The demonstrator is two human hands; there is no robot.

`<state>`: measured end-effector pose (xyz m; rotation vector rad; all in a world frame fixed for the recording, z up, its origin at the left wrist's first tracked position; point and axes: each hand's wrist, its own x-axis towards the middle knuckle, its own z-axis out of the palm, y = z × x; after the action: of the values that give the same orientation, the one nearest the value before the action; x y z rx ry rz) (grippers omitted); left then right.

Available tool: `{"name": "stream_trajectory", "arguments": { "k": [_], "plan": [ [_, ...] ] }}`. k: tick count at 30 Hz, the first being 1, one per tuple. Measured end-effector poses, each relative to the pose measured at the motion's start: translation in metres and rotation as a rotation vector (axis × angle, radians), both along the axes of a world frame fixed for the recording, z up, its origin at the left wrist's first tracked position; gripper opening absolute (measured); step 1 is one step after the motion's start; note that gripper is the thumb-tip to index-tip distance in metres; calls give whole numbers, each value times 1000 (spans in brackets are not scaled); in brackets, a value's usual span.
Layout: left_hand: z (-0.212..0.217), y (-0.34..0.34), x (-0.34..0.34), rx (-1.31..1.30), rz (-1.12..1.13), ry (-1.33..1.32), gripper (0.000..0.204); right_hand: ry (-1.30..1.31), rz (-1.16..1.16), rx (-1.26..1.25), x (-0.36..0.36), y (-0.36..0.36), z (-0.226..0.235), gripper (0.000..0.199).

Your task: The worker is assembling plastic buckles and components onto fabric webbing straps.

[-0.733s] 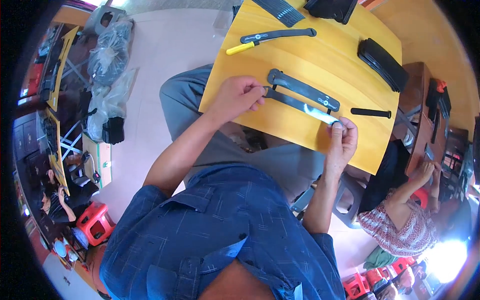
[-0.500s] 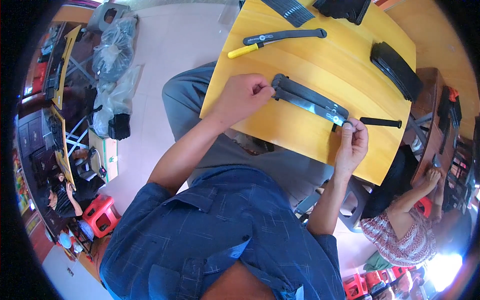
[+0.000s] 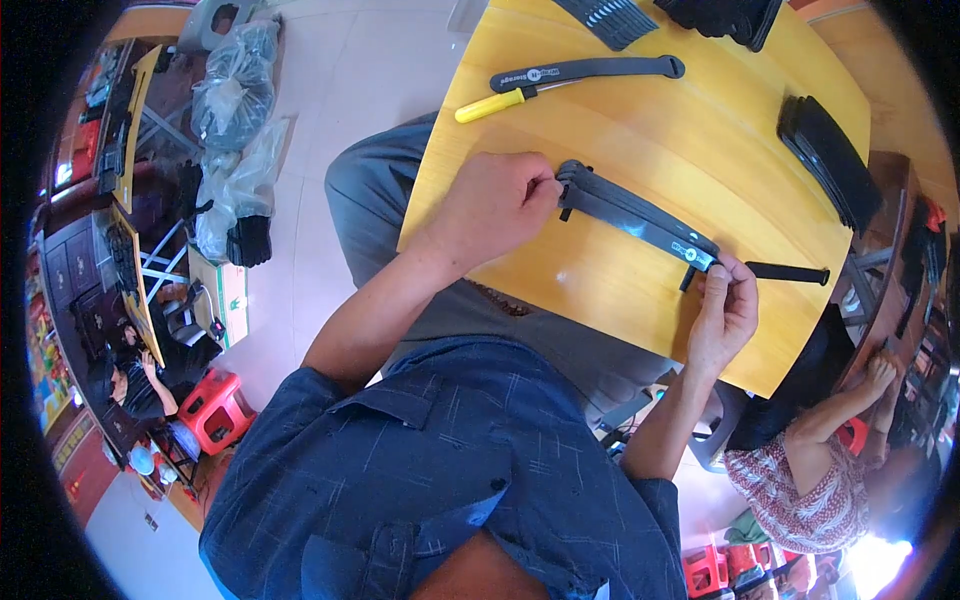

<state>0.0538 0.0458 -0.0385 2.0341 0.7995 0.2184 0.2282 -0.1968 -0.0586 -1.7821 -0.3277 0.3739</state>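
Observation:
A black strap [image 3: 640, 222] with a pale printed mark near one end stretches between my hands over the yellow tabletop [image 3: 560, 290]. It lies along or over at least one other dark strap, and I cannot tell how many are there. My left hand [image 3: 510, 205] is closed in a pinch at the strap's left end, fingertips partly hidden. Thumb and fingers of my right hand [image 3: 728, 305] grip the marked end. Beside that hand lies a narrow black strip [image 3: 790, 272]. Farther off, a yellow-handled screwdriver [image 3: 490, 105] rests against another grey-black strap [image 3: 590, 72].
A stack of black straps [image 3: 825, 160] sits near the right table edge. At the far side are a fanned row of straps [image 3: 610, 22] and a dark bundle [image 3: 725, 18]. Plastic bags [image 3: 235, 100] stand on the floor at left. A co-worker [image 3: 810, 470] sits at right.
The view has shifted slightly, so the table sits farther right and lower. The held strap now lies closer against the strap behind it. Both hands keep their grip.

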Motion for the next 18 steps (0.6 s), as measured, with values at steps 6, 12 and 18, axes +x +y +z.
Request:
{"name": "stream_trajectory", "arguments": {
  "k": [6,12,18],
  "plan": [
    [-1,1,1,27,-4,-2,20,-4,2,29,-1,3,1,13],
    [1,3,1,88,-32,54,24,-21,0,40,-1,2,-5,11],
    [1,3,1,42,-28,38,24,-94,29,14,2,1,-8,10]
  ]
}}
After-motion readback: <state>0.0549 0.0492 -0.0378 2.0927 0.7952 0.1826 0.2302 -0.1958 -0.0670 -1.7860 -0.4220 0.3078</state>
